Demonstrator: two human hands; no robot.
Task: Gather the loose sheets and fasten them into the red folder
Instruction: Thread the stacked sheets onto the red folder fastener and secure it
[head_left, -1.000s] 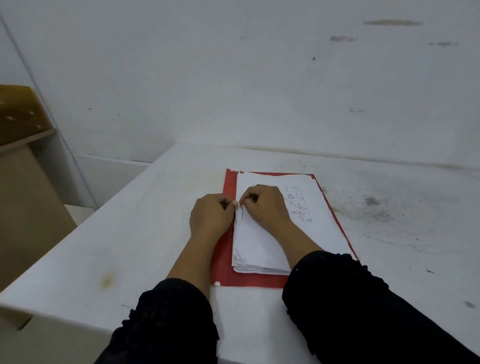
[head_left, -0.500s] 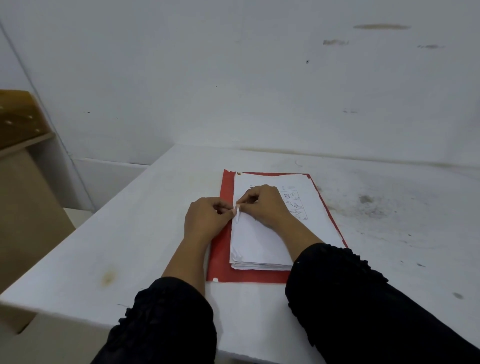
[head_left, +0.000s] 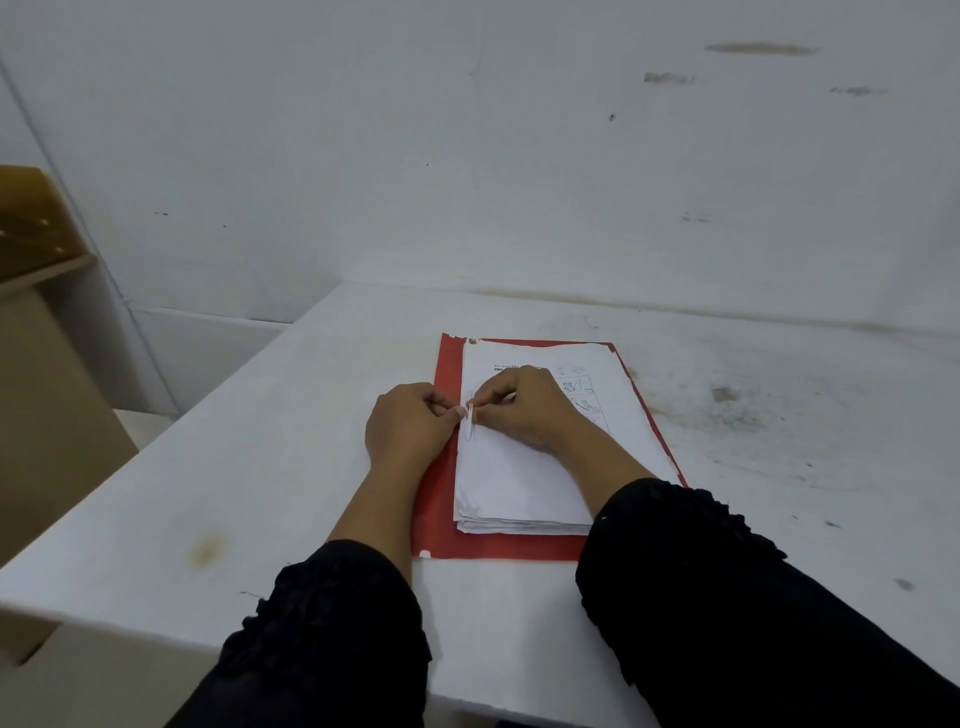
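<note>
Head view: a white fastener strip (head_left: 470, 422) is pinched by left hand (head_left: 410, 428) and right hand (head_left: 524, 408) at the sheets' (head_left: 519, 478) left edge, atop the red folder (head_left: 439, 499).

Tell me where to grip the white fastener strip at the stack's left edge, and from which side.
Pinch the white fastener strip mid-length, from either side, as the left hand and right hand do now. It is thin and runs along the paper stack edge on the red folder, so fingertips suit it best.
</note>
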